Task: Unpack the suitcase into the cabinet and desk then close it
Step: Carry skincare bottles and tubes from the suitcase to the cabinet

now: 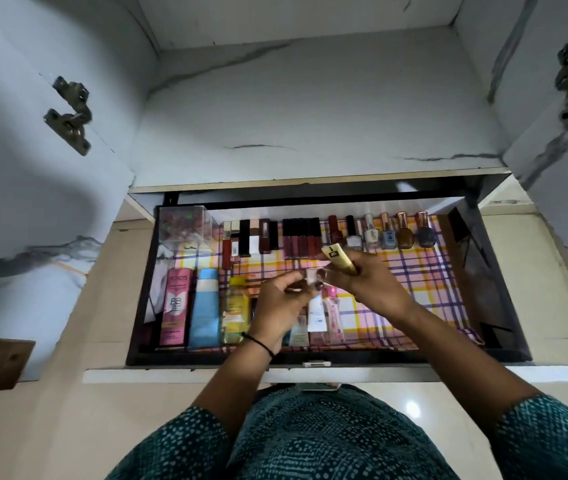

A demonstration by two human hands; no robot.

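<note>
Two hands are meeting over the open drawer [310, 356]. The right hand [369, 289] is wrapped round a gold tube [339, 258], whose end pokes toward the back row. The left hand [280, 301] has its fingers curled, pinching a small pale bit [312, 276] right where the hands touch. It's too blurry to say if that's a cap or a sample. The suitcase isn't in shot at all.

My take on this step: deal with one item at a time. Lay the gold tube on the bare stretch of checked liner [421, 282] at the right rather than wedging it into the front row, which looks packed side by side. Go easy near the polishes [395, 232], since glass bottles would roll or clink.

What's in the drawer:
- **Back left:** a clear box [185, 226] with small reddish bits inside.
- **Back row:** lipsticks [268, 237], then the polishes to their right.
- **Front:** BB cream [174, 306], a blue tube [204, 306], a yellow bottle [235, 311] and some minis [325, 317] partly under the hands.
</note>
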